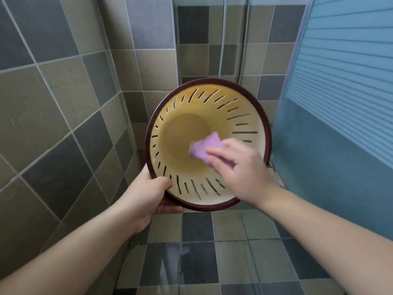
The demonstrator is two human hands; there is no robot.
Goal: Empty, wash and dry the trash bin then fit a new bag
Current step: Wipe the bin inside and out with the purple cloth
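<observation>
A round cream-yellow trash bin [182,116] with slotted walls and a dark red rim is held up off the floor, its mouth tilted toward me. My left hand [146,194] grips the rim at the lower left, thumb inside the bin and fingers under it. My right hand [236,167] reaches into the bin from the right and holds a purple cloth [202,147] against the inside near the bottom. The hand and cloth look blurred. The bin holds no bag and no trash.
I stand in a tiled shower corner. Grey and beige wall tiles [63,103] close in on the left and behind. A shower hose [222,39] hangs at the back. A blue frosted glass panel [340,92] stands at the right. The floor tiles [212,262] look wet.
</observation>
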